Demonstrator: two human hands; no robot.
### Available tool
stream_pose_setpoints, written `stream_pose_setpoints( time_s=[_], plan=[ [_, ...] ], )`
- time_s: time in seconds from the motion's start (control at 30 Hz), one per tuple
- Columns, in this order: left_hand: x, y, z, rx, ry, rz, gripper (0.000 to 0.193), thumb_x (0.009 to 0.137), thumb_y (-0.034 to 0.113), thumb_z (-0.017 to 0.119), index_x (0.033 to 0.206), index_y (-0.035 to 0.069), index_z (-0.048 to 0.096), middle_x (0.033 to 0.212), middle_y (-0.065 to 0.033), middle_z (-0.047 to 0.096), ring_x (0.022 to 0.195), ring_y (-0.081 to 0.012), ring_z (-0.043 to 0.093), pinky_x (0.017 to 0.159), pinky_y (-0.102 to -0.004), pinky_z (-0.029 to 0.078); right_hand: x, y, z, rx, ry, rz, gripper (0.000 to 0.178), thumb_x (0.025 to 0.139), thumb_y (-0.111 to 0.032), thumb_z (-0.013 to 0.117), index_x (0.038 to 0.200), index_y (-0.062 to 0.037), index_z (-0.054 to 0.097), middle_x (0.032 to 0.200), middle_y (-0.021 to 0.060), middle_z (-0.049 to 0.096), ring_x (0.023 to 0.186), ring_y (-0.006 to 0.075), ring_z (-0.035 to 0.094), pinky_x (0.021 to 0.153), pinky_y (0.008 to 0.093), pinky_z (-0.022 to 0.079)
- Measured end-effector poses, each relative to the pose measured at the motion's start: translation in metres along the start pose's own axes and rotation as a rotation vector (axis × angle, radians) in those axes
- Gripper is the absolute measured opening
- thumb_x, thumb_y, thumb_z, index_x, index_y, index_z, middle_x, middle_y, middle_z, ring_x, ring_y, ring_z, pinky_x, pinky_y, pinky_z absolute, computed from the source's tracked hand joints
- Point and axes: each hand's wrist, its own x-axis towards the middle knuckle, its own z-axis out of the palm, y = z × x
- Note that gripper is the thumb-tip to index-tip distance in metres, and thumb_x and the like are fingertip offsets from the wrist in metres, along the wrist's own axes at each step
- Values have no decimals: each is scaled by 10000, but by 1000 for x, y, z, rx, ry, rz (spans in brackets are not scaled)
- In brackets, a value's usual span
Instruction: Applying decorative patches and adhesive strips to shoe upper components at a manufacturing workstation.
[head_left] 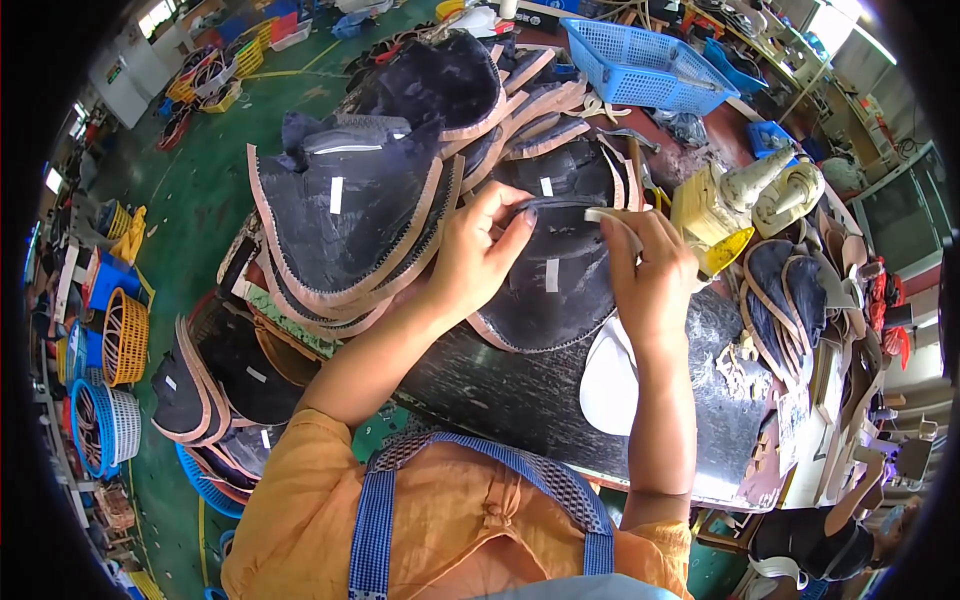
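Over a black, curved panel [535, 310] with pale edging and white tags, both my hands are raised close together. My left hand [478, 245] pinches a narrow dark strip [562, 201] between thumb and finger. My right hand [652, 265] is closed on a short whitish strip [600, 214], at the dark strip's other end. Whether the two strips are joined I cannot tell. A stack of similar black panels [350, 215] lies left of my hands, with another black piece [430, 85] behind it. Below my right hand lies a white rounded piece [608, 385].
Yellowish containers with wrapped tops [710, 205] stand right of my hands on the dark worktable [480, 385]. A blue basket [650, 70] is at the back. More edged panels [785, 290] lie at the right. Another person [830, 540] is at lower right.
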Motion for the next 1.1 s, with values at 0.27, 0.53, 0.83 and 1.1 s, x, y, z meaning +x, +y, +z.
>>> stream_pose_setpoints(
  time_s=[0.27, 0.53, 0.83, 1.1],
  plan=[
    [-6, 20, 4, -141, -93, -119, 128, 988, 41, 539, 1082, -34, 582, 823, -38, 630, 735, -34, 544, 644, -224, 442, -4, -14, 14, 13, -90, -32, 31, 838, -26, 693, 850, -12, 667, 776, 118, 646, 678, 295, 634, 620, 371, 480],
    [-11, 30, 3, -107, -161, -142, 152, 1021, 53, 496, 1127, -17, 579, 856, 24, 557, 746, -3, 448, 653, -182, 385, -6, -22, 15, -48, -77, -52, 64, 819, -38, 714, 814, -20, 653, 761, 116, 648, 697, 310, 637, 632, 394, 482],
    [-8, 29, -1, 52, -191, -131, 157, 1019, 35, 484, 1115, -34, 588, 913, -46, 637, 848, -46, 568, 761, -208, 466, -14, -25, 15, 38, -82, 16, 98, 837, -84, 735, 807, -32, 656, 751, 95, 650, 605, 264, 623, 556, 355, 472],
    [-8, 5, -8, 111, -35, 65, 133, 977, 21, 523, 1087, -8, 591, 750, -116, 658, 666, -181, 657, 610, -310, 464, -11, -19, -30, -163, -26, 28, 93, 871, -90, 721, 854, -27, 654, 680, 45, 585, 551, 128, 530, 517, 283, 407]
  ],
)
